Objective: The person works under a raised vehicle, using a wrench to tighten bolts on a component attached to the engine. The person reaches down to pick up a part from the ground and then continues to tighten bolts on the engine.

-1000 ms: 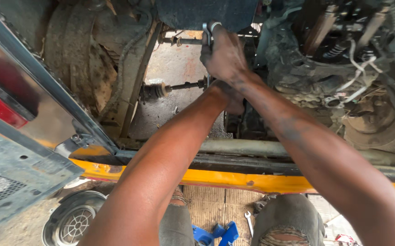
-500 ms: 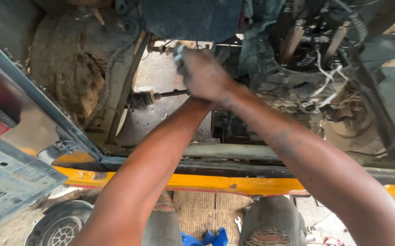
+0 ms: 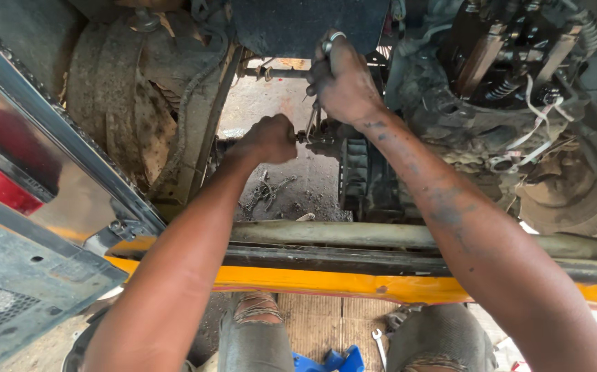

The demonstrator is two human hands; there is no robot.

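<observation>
Hands work deep in a greasy engine bay: the left hand (image 3: 267,138) is fisted on a short dark tool stub, the right hand (image 3: 340,83) pinching a slim steel wrench (image 3: 312,118) upright against the ribbed black alternator (image 3: 355,169), which remains mounted, its fastener seemingly not yet out.

Bare, grease-smudged forearms, a ring (image 3: 337,35), and ripped grey jeans (image 3: 257,331).

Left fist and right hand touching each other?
Apart. Head view shows a gap with thin metal tool between left fist and right hand.
</observation>
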